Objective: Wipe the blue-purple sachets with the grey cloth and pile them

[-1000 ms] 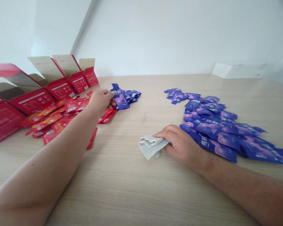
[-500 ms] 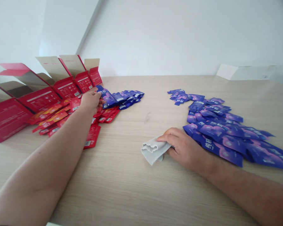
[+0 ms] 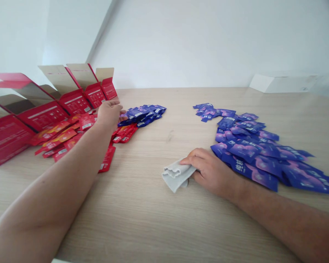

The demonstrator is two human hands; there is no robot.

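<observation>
My left hand (image 3: pixel 111 112) reaches over the left end of a small pile of blue-purple packets (image 3: pixel 145 114), its fingers apart and nothing seen in them. Red and orange packets (image 3: pixel 60 138) lie beneath and left of my forearm, with more red packets (image 3: pixel 126 132) just right of it. My right hand (image 3: pixel 205 170) rests near the middle of the table, closed on a folded grey-white cloth (image 3: pixel 176 176). Right beside it spreads a larger heap of overlapping blue-purple packets (image 3: pixel 259 155).
Several open red boxes (image 3: pixel 45 115) stand in a row at the left, flaps raised. A white box (image 3: pixel 283 83) lies at the back right, near the pale wall. Everything sits on a light wooden table (image 3: pixel 153 219).
My left hand has let go of a blue packet, which now lies on the small pile, and its fingers have spread. My right hand keeps its hold on the cloth. The view has shifted slightly.
</observation>
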